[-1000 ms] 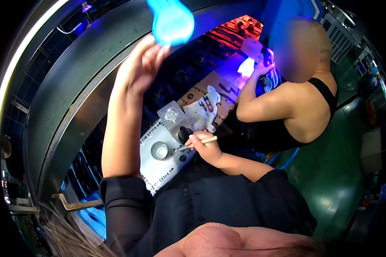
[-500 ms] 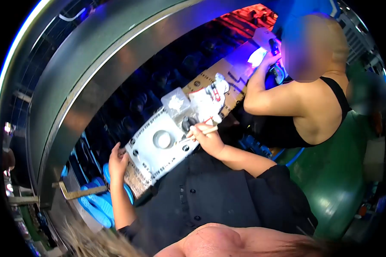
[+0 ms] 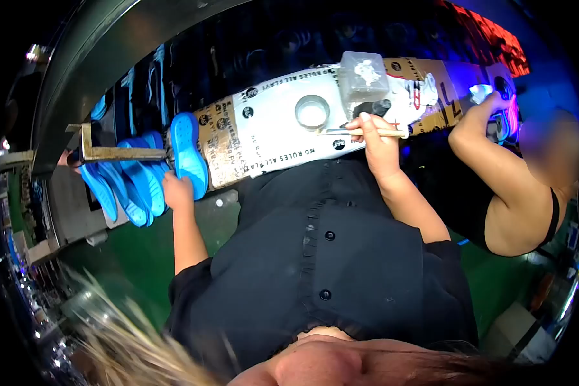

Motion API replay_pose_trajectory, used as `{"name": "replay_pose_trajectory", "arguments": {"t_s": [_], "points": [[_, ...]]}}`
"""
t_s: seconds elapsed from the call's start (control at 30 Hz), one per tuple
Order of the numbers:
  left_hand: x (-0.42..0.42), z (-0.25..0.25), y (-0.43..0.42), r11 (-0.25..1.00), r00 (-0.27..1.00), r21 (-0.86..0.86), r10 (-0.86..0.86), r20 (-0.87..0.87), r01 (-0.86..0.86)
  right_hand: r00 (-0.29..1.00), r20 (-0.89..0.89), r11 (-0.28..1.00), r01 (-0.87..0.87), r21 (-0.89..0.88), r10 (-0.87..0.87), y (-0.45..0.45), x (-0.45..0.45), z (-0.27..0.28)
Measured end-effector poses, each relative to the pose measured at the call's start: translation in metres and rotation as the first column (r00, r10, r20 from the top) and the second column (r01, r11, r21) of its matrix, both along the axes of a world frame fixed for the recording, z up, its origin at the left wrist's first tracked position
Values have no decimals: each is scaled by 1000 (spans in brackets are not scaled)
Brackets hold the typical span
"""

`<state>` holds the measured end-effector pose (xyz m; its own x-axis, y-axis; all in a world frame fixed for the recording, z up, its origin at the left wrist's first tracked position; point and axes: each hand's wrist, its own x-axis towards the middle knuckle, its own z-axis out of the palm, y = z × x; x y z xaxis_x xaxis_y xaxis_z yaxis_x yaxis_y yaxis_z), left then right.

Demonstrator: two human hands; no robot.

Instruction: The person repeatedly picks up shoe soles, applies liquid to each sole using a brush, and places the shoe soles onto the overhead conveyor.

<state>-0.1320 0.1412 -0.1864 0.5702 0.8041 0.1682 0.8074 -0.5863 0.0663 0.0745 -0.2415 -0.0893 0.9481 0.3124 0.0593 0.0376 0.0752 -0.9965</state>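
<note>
My right hand [image 3: 381, 149] is closed around a slim brush [image 3: 392, 132], its tip pointing left over the white printed sheet. Just left of that tip stands a round open tub [image 3: 312, 112] with whitish contents. My left hand [image 3: 177, 192] is at the lower left edge of a blue shoe sole [image 3: 190, 154], its fingers closed on that edge and partly hidden. The sole rests against the left end of the cardboard-covered board [image 3: 222, 145]. A clear plastic box [image 3: 364, 76] with white crumpled material stands beyond the tub, and a dark object [image 3: 374, 107] lies by my right hand.
More blue soles [image 3: 138, 180] stand in a row at the left, beside a metal bracket [image 3: 122, 154]. A co-worker [image 3: 514, 193] works at the right under bluish light. A white bag [image 3: 415, 93] lies beyond my right hand. Dark rows run behind the board.
My view has swung left. My left hand has moved from beside the board's end to the blue sole, which now stands against that end. The brush stays in my right hand.
</note>
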Motion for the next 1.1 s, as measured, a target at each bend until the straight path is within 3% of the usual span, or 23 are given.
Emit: {"name": "replay_pose_trajectory", "arguments": {"t_s": [0.03,0.1,0.17,0.27,0.3,0.33,0.37,0.4,0.43,0.5,0.53,0.63,0.7,0.77,0.8,0.83,0.87,0.9,0.97,1.1], "points": [[0,-2,4,1000,1000,-2,14,-5,-14,1000,3,1000,-14,-4,14,-1,0,0],[2,-2,7,986,972,-142,54,-230,-88,1000,0,1000,-19,-12,19,0,-1,-1],[-1,-2,8,983,967,-163,43,-250,-86,1000,16,1000,-19,-14,20,0,-1,-3],[-9,4,9,926,990,-377,61,125,-10,1000,6,998,-9,-57,10,4,-3,-2],[-9,3,8,926,990,-376,68,120,-18,1000,1,998,-17,-55,17,6,-3,-3],[-7,1,5,732,914,-682,287,285,-17,1000,-5,999,-23,-45,23,6,-2,-5],[-5,-1,3,451,777,-888,528,343,86,1000,-10,999,-25,-37,25,6,-2,-5],[-2,-2,0,140,607,-953,744,280,268,1000,-17,999,-27,-19,26,7,-2,-6],[-1,-4,-2,132,614,-953,739,277,272,999,-12,999,-52,-15,52,6,-2,-6],[2,-8,-8,-385,680,-674,692,241,631,998,-35,997,-50,53,52,7,-3,-3],[20,19,-36,-215,583,-739,762,282,639,998,-32,998,-55,41,56,5,-3,-3],[48,43,-80,33,503,-719,693,517,694,999,24,1000,-20,14,20,7,-4,9],[60,50,-96,64,548,-687,552,628,724,998,65,999,-20,26,19,9,-5,19],[77,76,-126,252,539,-667,423,728,701,993,89,996,-75,44,71,10,-7,27],[82,78,-130,239,547,-668,418,725,704,986,147,996,-83,18,79,12,-8,26],[89,78,-134,369,513,-562,230,827,741,987,145,997,-71,14,68,12,-9,30],[93,79,-138,472,469,-424,25,883,773,952,273,990,-122,-75,138,12,-9,37],[96,84,-144,464,470,-426,24,882,777,896,388,972,-162,-170,217,14,-10,40],[101,96,-158,503,454,-373,-43,890,779,829,517,977,-158,-144,211,22,-12,37],[105,107,-174,445,390,-343,-16,921,827,696,689,978,-105,-178,200,31,-11,38]]}}
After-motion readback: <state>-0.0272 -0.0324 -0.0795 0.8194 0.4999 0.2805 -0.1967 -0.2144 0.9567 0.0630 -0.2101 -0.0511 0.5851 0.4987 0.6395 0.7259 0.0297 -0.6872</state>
